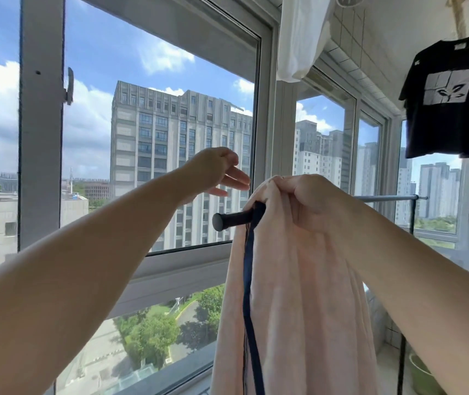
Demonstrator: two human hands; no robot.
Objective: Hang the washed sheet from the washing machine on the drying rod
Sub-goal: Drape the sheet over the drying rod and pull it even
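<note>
A glazed balcony looks out through a large window [156, 124] onto tall grey buildings [179, 163], blue sky with clouds, and trees and a road far below. A drying rod [231, 220] runs from a dark capped end near the middle of the view back toward the right, where its bare metal stretch shows again beyond the person's right wrist and meets a dark upright post [412, 213]. One pale pink sheet [293, 295], edged with a dark blue band, is draped over the rod just behind the capped end and hangs straight down out of the bottom of the view. The right hand [310, 201] is clenched around a bunched fold of the sheet at the top, right above the rod, fingers curled tightly into the cloth. The left hand [219, 173] is raised in the air to the left of the sheet, above the rod's end, fingers straight and loosely spread, holding nothing; its fingertips are near the bunched top but apart from it. Two other items hang overhead: a white cloth [301, 35] at the top centre and one black T-shirt [449, 95] with a grey square print at the upper right. A green tub [421, 374] sits on the floor at the lower right, partly hidden by the right arm.
</note>
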